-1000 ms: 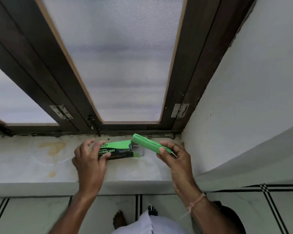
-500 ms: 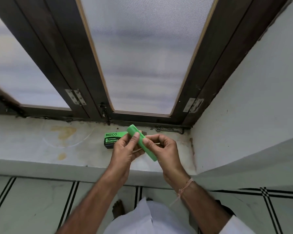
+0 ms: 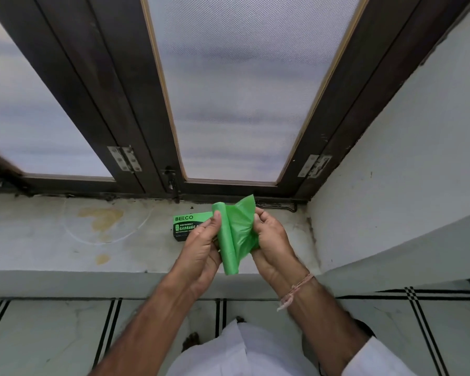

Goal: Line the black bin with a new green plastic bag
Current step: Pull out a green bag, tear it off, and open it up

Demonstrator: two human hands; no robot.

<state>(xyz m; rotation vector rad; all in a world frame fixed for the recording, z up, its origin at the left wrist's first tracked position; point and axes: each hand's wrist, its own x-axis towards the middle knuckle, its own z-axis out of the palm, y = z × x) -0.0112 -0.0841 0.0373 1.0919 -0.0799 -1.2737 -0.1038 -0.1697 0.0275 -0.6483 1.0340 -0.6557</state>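
A green roll of plastic bags (image 3: 229,245) is held upright above the window sill, between both hands. My left hand (image 3: 201,251) grips the rolled part from the left. My right hand (image 3: 272,240) pinches the loose end of the bag (image 3: 243,215), which is unrolled a little to the right. Behind my left hand lies the green and black garbage bag box (image 3: 186,223) on the sill, partly hidden. The black bin is not in view.
The stained white sill (image 3: 92,240) runs along a dark-framed window with frosted panes (image 3: 236,90). A white wall (image 3: 404,185) closes the right side. Below are a tiled floor with black lines (image 3: 52,335) and my white garment (image 3: 242,354).
My left hand left the box and joined the right on the roll. The roll turned upright, and its loose end has been unrolled to the right.
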